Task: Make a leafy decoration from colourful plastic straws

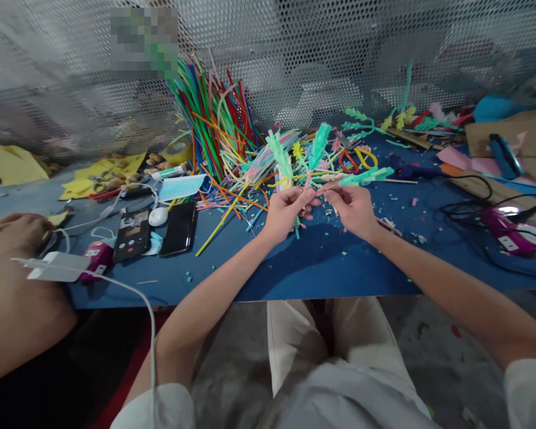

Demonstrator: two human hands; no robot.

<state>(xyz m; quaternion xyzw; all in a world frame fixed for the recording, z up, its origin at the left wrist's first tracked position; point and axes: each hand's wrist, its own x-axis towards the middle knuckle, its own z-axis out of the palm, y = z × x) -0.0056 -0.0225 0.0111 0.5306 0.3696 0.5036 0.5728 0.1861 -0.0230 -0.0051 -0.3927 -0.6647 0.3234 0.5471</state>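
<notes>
Over the blue table, my left hand is closed, thumb and fingers pinching a thin pink pipe cleaner. My right hand pinches the same strand close beside it. A mint-green leafy pipe-cleaner piece sticks out to the right above my right hand. Another mint-green piece stands up just behind my fingers, and a paler green one rises behind my left hand. Whether these pieces join the strand I cannot tell, as my fingers cover the middle.
Behind lies a large bundle of coloured pipe cleaners. Scissors with red and yellow handles lie behind my right hand. Two phones and a white charger are at left, near another person's hands. A purple power strip with cables sits right.
</notes>
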